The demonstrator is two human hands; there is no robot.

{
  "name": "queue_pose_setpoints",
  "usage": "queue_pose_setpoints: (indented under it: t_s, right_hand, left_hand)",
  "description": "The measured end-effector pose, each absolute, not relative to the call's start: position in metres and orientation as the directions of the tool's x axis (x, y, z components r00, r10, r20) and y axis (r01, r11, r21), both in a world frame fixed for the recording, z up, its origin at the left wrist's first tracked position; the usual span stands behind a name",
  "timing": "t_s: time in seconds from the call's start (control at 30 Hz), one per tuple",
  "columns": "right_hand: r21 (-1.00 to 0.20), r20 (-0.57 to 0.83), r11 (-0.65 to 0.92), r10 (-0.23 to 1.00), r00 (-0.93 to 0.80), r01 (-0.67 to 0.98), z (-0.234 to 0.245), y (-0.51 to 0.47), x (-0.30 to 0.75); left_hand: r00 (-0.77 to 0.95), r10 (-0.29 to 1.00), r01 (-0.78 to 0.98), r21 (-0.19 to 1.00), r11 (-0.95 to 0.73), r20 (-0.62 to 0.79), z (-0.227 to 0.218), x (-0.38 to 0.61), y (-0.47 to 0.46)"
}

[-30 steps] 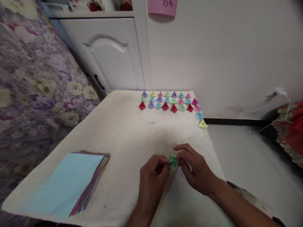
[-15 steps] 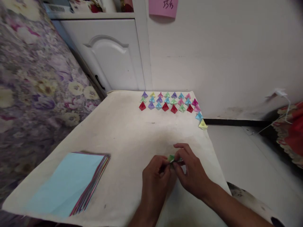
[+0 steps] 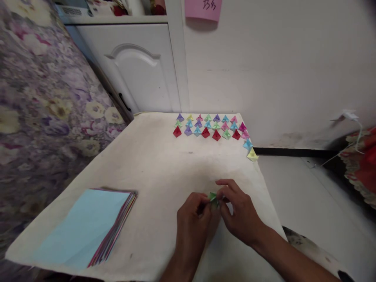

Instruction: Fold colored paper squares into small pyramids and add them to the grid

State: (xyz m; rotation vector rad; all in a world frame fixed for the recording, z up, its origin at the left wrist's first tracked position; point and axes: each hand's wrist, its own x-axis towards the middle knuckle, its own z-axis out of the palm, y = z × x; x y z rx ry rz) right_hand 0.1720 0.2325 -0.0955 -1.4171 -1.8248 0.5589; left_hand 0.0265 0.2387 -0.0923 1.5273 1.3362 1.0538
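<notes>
A small folded green paper piece (image 3: 213, 199) is held between both hands above the near right part of the cloth-covered table (image 3: 158, 168). My left hand (image 3: 194, 213) pinches its left side between thumb and fingers. My right hand (image 3: 237, 207) pinches the right side, its index finger raised and bent over. Fingertips hide parts of the paper. Beyond the hands, several folded paper pieces (image 3: 216, 135) in red, purple, blue, green, pink and yellow stand in rows along the far edge. A yellow folded piece (image 3: 252, 155) sits nearest on the right edge.
On the left lies a stack of coloured paper sheets (image 3: 88, 223), light blue on top. A white cabinet (image 3: 132, 74) and a wall with a pink note (image 3: 202, 9) border the far side. A floral curtain (image 3: 53, 117) hangs at left.
My right thumb and fingers have shifted slightly on the green paper, which now shows more of its folded faces. Both hands stay in nearly the same place.
</notes>
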Motion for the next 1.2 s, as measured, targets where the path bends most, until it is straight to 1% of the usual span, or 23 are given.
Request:
queue_pose_setpoints:
  t_s: [0.23,0.43,0.67,0.83,0.93,1.1,1.2]
  right_hand:
    - [-0.73,0.31,0.329,0.941,-0.138,0.599,-0.093,0.2346,0.1719]
    - [-0.757,0.256,0.259,0.962,-0.093,0.6,-0.0981,0.2337,0.168]
    - [-0.783,0.253,0.217,0.967,-0.02,0.584,-0.0997,0.2357,0.1685]
    - [-0.78,0.271,0.27,0.959,-0.084,0.564,-0.0971,0.2387,0.1706]
    - [-0.773,0.263,0.269,0.96,-0.096,0.574,-0.0958,0.2389,0.171]
    - [-0.778,0.308,0.302,0.948,-0.086,0.551,-0.0943,0.2363,0.1723]
    - [-0.785,0.311,0.317,0.945,-0.103,0.532,-0.0939,0.2355,0.173]
  left_hand:
    - [0.086,0.993,0.325,0.94,-0.106,0.082,-0.0915,0.0269,0.239]
    - [0.091,0.991,0.323,0.938,-0.123,0.099,-0.0908,0.0279,0.239]
    - [0.122,0.987,0.315,0.939,-0.141,0.107,-0.0925,0.0291,0.2379]
    - [0.135,0.985,0.332,0.931,-0.149,0.109,-0.0918,0.0301,0.2377]
    - [0.145,0.985,0.337,0.932,-0.134,0.089,-0.0919,0.0295,0.2385]
    - [0.131,0.991,0.249,0.966,-0.065,0.033,-0.0937,0.0282,0.24]
    - [0.136,0.991,0.193,0.981,-0.027,0.001,-0.0952,0.0277,0.2401]
